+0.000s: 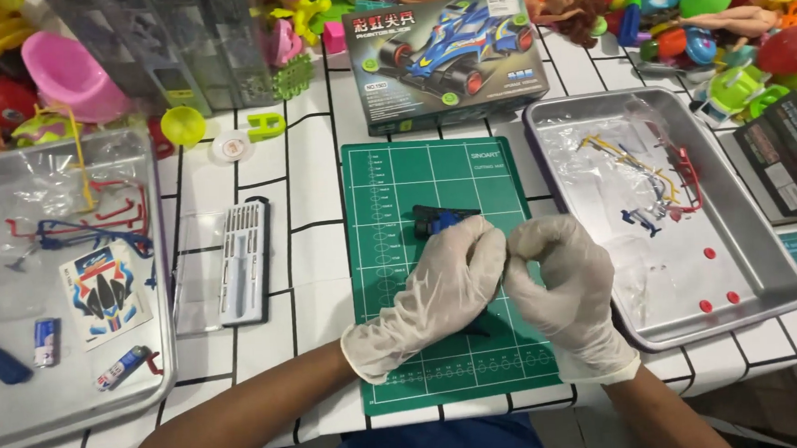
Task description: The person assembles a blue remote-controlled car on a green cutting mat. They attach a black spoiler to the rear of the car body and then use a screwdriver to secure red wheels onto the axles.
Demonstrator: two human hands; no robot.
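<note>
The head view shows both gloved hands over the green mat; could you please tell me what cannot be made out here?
- What the left hand and right hand pinch between them: head view, hidden by the gloved fingers.
- The dark blue part on the cutting mat: head view, its near end covered by the left hand.
- Small pieces in the right tray: head view, too small, under crumpled clear plastic.

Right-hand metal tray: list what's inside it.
The right metal tray holds a clear plastic bag, a red parts frame, yellow, white and blue sprue pieces and three small red discs. Anything under the bag is hidden.
</note>
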